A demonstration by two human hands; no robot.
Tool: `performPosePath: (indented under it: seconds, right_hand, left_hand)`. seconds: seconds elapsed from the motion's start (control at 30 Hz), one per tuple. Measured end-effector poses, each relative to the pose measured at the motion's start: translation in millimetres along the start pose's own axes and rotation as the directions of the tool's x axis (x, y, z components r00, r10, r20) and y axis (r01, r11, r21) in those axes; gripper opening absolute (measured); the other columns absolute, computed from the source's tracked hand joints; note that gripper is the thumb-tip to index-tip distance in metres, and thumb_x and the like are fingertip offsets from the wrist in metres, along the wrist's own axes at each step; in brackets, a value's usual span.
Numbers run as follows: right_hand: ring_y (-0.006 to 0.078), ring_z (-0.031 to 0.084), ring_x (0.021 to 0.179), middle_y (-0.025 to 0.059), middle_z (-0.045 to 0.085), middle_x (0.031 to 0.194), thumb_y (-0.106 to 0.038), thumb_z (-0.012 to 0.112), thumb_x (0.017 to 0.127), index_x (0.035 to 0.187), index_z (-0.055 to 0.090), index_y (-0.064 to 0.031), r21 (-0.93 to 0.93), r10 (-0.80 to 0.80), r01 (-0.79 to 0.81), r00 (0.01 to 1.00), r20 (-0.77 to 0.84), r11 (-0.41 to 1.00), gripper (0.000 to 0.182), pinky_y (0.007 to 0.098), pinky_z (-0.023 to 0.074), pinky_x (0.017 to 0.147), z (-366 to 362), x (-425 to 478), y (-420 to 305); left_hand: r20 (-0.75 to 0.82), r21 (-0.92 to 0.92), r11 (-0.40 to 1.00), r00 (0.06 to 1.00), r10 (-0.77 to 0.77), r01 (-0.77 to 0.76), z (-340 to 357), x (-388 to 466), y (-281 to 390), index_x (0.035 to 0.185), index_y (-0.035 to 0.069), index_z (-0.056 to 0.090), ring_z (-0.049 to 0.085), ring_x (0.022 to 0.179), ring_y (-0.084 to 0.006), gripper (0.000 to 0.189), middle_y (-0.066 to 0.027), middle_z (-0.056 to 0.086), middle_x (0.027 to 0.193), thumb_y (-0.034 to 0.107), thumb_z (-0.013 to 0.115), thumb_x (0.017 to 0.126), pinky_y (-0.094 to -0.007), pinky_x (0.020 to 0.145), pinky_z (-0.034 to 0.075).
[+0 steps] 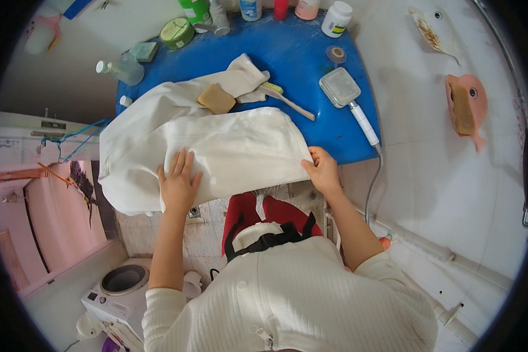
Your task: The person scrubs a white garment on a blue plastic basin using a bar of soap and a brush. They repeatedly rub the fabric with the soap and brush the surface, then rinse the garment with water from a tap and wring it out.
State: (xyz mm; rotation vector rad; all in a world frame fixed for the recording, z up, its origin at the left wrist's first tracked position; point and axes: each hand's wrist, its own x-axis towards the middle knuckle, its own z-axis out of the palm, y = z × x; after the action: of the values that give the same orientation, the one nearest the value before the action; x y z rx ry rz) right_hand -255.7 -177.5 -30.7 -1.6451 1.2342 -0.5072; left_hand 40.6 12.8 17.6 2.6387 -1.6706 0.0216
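Note:
A white cloth garment (242, 149), wet in patches, lies spread over the front of a blue tabletop (286, 57) and hangs past its near edge. My left hand (179, 180) rests flat on the cloth, fingers slightly apart. At the cloth's right corner, my right hand (322, 170) pinches the edge between thumb and fingers. A tan bar of soap (217, 99) sits on the fabric's upper part. Beside a bunched end of the cloth lies a scrubbing brush (290, 102), its yellowish bristles partly hidden.
A white shower head (341, 87) with a hose lies on the right. Along the back stand a white jar (336, 20), a green round tin (176, 33) and several bottles. A clear bottle (130, 70) is at the left edge. A pink fish-shaped soap holder (466, 105) hangs on the wall.

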Motion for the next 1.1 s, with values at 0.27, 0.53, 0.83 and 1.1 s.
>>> performPosePath:
  seconds: [0.27,0.53,0.83,1.1]
  right_hand:
    - [0.0278,0.061,0.086,0.0154,0.061,0.098,-0.014,0.062,0.084,0.106,0.062,-0.0030,-0.372,-0.387,0.364,0.922,0.014,0.854,0.025,0.0376,0.0488,0.072,-4,71,-80]
    - [0.0337,0.057,0.107,0.0178,0.059,0.117,-0.011,0.056,0.086,0.132,0.047,-0.0110,-0.817,-0.002,0.171,0.979,0.204,0.550,0.046,0.0406,0.0487,0.090,56,180,-74]
    - [0.0349,0.062,0.097,0.0185,0.064,0.107,-0.022,0.051,0.091,0.143,0.032,-0.0179,-0.869,0.091,0.076,0.986,0.138,0.490,0.055,0.0428,0.0500,0.081,24,148,-104]
    - [0.0352,0.057,0.106,0.0196,0.058,0.120,-0.014,0.048,0.092,0.131,0.051,-0.0180,-0.233,-0.112,0.130,0.990,0.088,0.964,0.039,0.0333,0.0447,0.090,-8,28,-116]
  left_hand:
    - [0.046,0.032,0.999,0.999,0.012,-0.014,-7,-1,0,0.129,0.009,0.051,0.038,0.129,-0.0193,0.058,-0.0045,0.044,0.139,0.032,0.065,0.078,-0.0555,0.108,0.021]
    - [-0.011,-0.095,0.995,0.999,0.040,-0.041,-4,1,-6,0.124,0.006,0.054,0.042,0.126,-0.0212,0.057,-0.0060,0.047,0.136,0.032,0.067,0.076,-0.0548,0.106,0.024]
    - [-0.058,-0.197,0.978,0.997,0.059,-0.069,6,2,-19,0.125,0.006,0.053,0.043,0.124,-0.0229,0.058,-0.0060,0.048,0.135,0.034,0.067,0.076,-0.0528,0.104,0.027]
    - [-0.084,-0.193,0.976,0.993,0.088,-0.102,8,4,-21,0.125,0.005,0.053,0.042,0.125,-0.0209,0.057,-0.0069,0.048,0.134,0.036,0.064,0.078,-0.0522,0.105,0.026]
